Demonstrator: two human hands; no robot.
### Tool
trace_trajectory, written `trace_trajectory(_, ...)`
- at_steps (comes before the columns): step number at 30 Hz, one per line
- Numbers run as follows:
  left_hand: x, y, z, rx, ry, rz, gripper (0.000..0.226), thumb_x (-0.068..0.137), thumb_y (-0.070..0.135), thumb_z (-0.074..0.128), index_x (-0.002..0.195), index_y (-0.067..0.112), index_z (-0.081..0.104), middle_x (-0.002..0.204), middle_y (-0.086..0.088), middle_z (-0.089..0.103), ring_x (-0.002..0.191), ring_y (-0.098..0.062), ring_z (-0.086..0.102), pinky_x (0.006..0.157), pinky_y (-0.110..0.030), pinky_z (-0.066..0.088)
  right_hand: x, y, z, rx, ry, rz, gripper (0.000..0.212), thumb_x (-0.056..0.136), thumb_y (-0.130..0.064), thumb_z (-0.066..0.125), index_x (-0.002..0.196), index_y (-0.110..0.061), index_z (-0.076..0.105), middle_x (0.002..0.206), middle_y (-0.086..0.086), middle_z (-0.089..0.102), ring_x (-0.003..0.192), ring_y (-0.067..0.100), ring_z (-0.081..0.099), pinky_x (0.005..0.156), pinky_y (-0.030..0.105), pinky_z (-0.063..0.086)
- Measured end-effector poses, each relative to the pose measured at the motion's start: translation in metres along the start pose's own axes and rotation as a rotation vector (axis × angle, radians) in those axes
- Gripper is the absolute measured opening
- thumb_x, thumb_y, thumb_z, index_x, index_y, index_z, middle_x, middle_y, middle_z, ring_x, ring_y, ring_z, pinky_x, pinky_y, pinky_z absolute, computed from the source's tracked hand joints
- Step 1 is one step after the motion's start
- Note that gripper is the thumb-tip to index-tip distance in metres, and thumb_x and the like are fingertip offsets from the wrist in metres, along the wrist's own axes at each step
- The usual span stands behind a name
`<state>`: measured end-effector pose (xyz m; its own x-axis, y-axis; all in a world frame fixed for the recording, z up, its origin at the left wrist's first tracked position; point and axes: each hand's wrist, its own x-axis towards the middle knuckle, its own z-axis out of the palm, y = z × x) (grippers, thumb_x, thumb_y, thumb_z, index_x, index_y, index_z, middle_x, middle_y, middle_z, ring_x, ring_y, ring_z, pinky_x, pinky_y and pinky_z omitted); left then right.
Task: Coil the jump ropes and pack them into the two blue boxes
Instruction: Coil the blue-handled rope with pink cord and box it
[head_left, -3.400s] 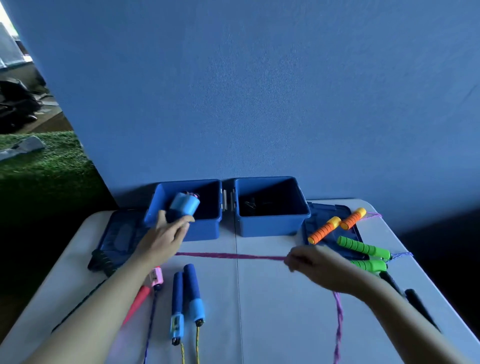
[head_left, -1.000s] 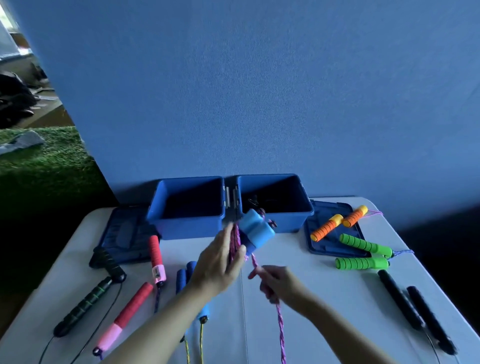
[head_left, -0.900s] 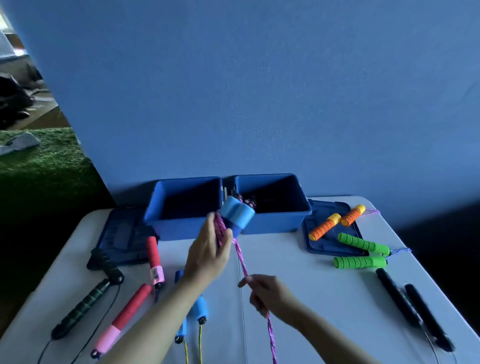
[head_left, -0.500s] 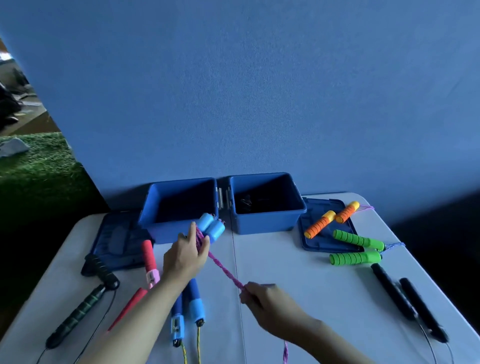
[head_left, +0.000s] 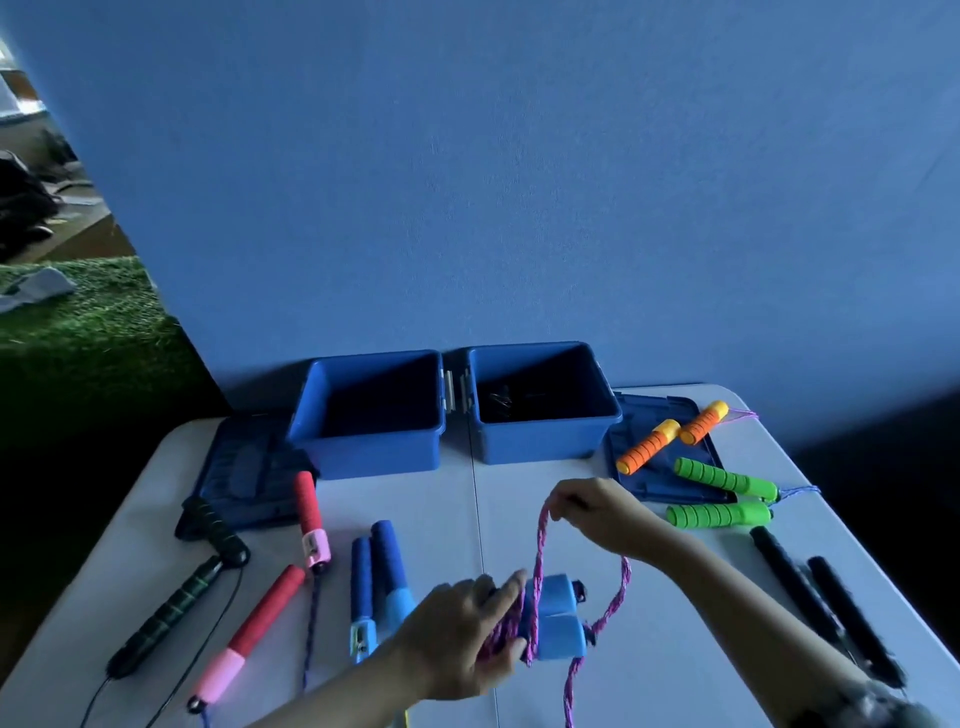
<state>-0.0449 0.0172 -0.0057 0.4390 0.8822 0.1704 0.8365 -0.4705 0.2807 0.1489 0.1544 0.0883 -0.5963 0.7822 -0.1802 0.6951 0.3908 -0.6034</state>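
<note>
A: What changed in the head view?

B: The light-blue handles (head_left: 553, 616) came down from near the left blue box (head_left: 370, 413) to the table (head_left: 675, 649), with more pink rope (head_left: 537, 551) wound on; coiling is advancing.

A: Hands?

B: The left hand (head_left: 462, 631) grips handles and coils; the right hand (head_left: 597, 512) pinches a raised loop. Right blue box (head_left: 543, 410) waits behind.

The left hand (head_left: 457, 634) holds two light blue handles (head_left: 556, 618) with pink rope (head_left: 537, 551) wrapped round them. The right hand (head_left: 597, 514) pinches the rope up high, near two open blue boxes (head_left: 374, 447).
</note>
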Motion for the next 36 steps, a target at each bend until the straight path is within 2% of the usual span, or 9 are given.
trace_trajectory(3, 0.003, 0.014, -0.021, -0.22, 0.001, -0.061, 0.07, 0.091, 0.062, 0.041, 0.148, 0.025, 0.025, 0.101, -0.003, 0.058, 0.085, -0.02, 0.059, 0.072, -0.029, 0.05, 0.001, 0.015, 0.007, 0.057, -0.026, 0.035, 0.028, 0.095, -0.022, 0.051, 0.068, -0.031, 0.054, 0.065, -0.014, 0.054, 0.059, 0.0, 0.047, 0.058, 0.013, 0.037)
trace_trajectory(6, 0.005, 0.023, -0.035, -0.413, -0.013, -0.249, 0.089, 0.076, 0.077, 0.052, 0.148, 0.038, 0.016, 0.127, 0.013, 0.051, 0.114, -0.003, 0.051, 0.094, -0.021, 0.042, -0.002, 0.032, 0.017, 0.203, -0.045, 0.11, 0.021, 0.094, -0.019, 0.054, 0.075, -0.018, 0.063, 0.06, -0.006, 0.051, 0.05, 0.002, 0.039, 0.048, 0.015, 0.033)
trace_trajectory(8, 0.011, 0.025, -0.038, -0.487, 0.049, -0.333, 0.093, 0.071, 0.078, 0.059, 0.146, 0.04, 0.02, 0.133, 0.021, 0.047, 0.118, 0.005, 0.048, 0.098, -0.02, 0.04, -0.005, 0.038, 0.027, 0.276, -0.079, 0.195, 0.024, 0.092, -0.006, 0.047, 0.074, -0.014, 0.06, 0.058, -0.003, 0.047, 0.05, 0.007, 0.036, 0.045, 0.017, 0.03)
trace_trajectory(10, 0.02, 0.024, -0.036, -0.523, 0.118, -0.409, 0.088, 0.07, 0.08, 0.057, 0.142, 0.041, 0.026, 0.13, 0.021, 0.051, 0.115, 0.004, 0.051, 0.097, -0.026, 0.043, -0.01, 0.037, 0.041, 0.35, -0.129, 0.297, 0.024, 0.087, -0.003, 0.04, 0.07, -0.016, 0.052, 0.055, -0.003, 0.042, 0.048, 0.009, 0.033, 0.044, 0.019, 0.027)
trace_trajectory(13, 0.031, 0.017, -0.035, -0.496, 0.218, -0.522, 0.077, 0.074, 0.076, 0.055, 0.138, 0.041, 0.032, 0.119, 0.018, 0.057, 0.106, 0.0, 0.056, 0.09, -0.03, 0.047, -0.018, 0.03, 0.068, 0.463, -0.178, 0.341, 0.027, 0.095, -0.026, 0.046, 0.07, -0.022, 0.056, 0.055, -0.003, 0.045, 0.044, 0.008, 0.036, 0.042, 0.02, 0.03)
trace_trajectory(19, 0.044, -0.014, -0.045, -0.403, 0.43, -0.737, 0.054, 0.079, 0.058, 0.062, 0.124, 0.038, 0.041, 0.107, 0.014, 0.062, 0.098, -0.012, 0.061, 0.068, -0.018, 0.041, -0.043, 0.019, 0.105, 0.568, -0.186, 0.285, 0.027, 0.1, -0.024, 0.041, 0.084, -0.024, 0.063, 0.055, -0.005, 0.044, 0.043, 0.009, 0.041, 0.047, 0.023, 0.042)
trace_trajectory(25, 0.034, -0.073, -0.044, -0.175, 0.366, -0.923, 0.077, 0.078, 0.063, 0.057, 0.144, 0.032, 0.034, 0.111, -0.011, 0.064, 0.095, -0.033, 0.064, 0.075, -0.037, 0.051, -0.06, -0.003, 0.102, 0.234, -0.117, 0.126, 0.018, 0.096, -0.028, 0.043, 0.087, -0.022, 0.058, 0.063, -0.006, 0.047, 0.05, 0.006, 0.04, 0.056, 0.028, 0.04)
trace_trajectory(30, 0.019, -0.087, -0.033, 0.045, 0.094, -0.772, 0.088, 0.065, 0.075, 0.034, 0.142, 0.033, 0.034, 0.11, -0.002, 0.062, 0.092, -0.028, 0.066, 0.07, -0.034, 0.053, -0.063, -0.026, 0.072, 0.033, 0.013, 0.0, 0.023, 0.096, -0.036, 0.04, 0.093, -0.018, 0.055, 0.087, 0.002, 0.063, 0.071, 0.019, 0.049, 0.067, 0.033, 0.044)
trace_trajectory(36, 0.021, -0.042, -0.017, 0.126, -0.089, -0.539, 0.073, 0.067, 0.076, 0.041, 0.13, 0.04, 0.033, 0.109, 0.009, 0.06, 0.1, -0.021, 0.062, 0.074, -0.031, 0.046, -0.045, -0.038, 0.034, -0.122, 0.042, -0.104, 0.02, 0.096, -0.032, 0.039, 0.094, -0.02, 0.056, 0.092, 0.001, 0.065, 0.081, 0.025, 0.057, 0.069, 0.035, 0.046)
